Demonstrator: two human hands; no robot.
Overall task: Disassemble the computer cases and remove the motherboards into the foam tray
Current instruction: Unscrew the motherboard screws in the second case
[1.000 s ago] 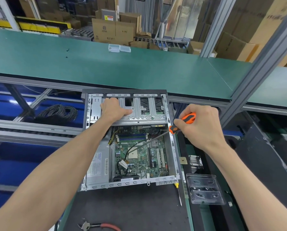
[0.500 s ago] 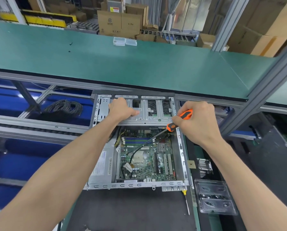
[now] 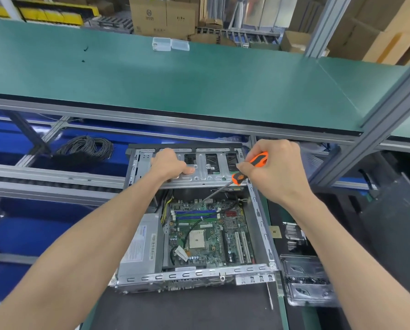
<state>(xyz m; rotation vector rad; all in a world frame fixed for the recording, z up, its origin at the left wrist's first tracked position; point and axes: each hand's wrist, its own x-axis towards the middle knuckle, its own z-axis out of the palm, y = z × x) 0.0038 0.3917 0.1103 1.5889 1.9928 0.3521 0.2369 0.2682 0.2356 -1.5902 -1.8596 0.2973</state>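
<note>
An open metal computer case [image 3: 261,225] lies on a black mat in front of me. Its green motherboard [image 3: 211,236] is inside, beside a grey power supply [image 3: 141,248]. My left hand [image 3: 168,164] grips the metal drive-bay bracket [image 3: 206,172] at the case's far end. My right hand [image 3: 274,167] holds an orange-and-black screwdriver [image 3: 251,166], whose shaft slants down-left to the motherboard's far edge, just under the bracket. No foam tray is in view.
A clear plastic tray [image 3: 306,282] holding screws sits right of the case. A second screwdriver [image 3: 269,296] lies on the black mat [image 3: 187,310]. A green conveyor belt [image 3: 175,86] runs behind. Coiled cables [image 3: 87,148] lie at left. A metal post [image 3: 375,129] stands at right.
The screwdriver tip has moved up toward the motherboard's far edge below the bracket as my right hand shifted farther away. My left hand keeps its hold on the bracket.
</note>
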